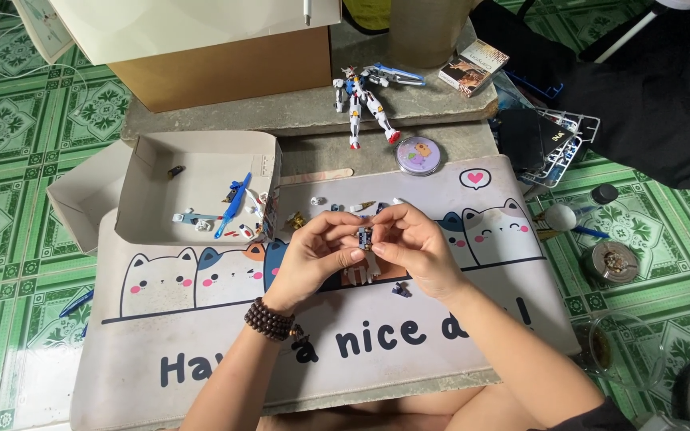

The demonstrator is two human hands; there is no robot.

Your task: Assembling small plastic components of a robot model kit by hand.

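Head view, model-kit assembly. The left hand and right hand meet above the middle of the cat-print mat, each pinching one side of a small blue-and-white kit piece between thumb and fingertips; both grips are narrow and closed on that piece. Just below it, partly hidden by the fingers, hangs a pale torso-like part; whether the two are already joined cannot be told.

To do this fitting well, it seems best to keep the piece square between the fingertips, line up the mating faces by sight, and press evenly and lightly rather than twist, since such small parts look easy to snap or drop.

Pose: both forearms rise from the lower edge of the view and converge; the wrists are bent inward, palms facing each other, fingers curled. A dark bead bracelet sits on the left wrist.

Surroundings: loose small parts lie in a row on the mat behind the hands; an open cardboard tray holding blue and white parts stands to the left; a finished robot figure lies on the stone surface beyond.
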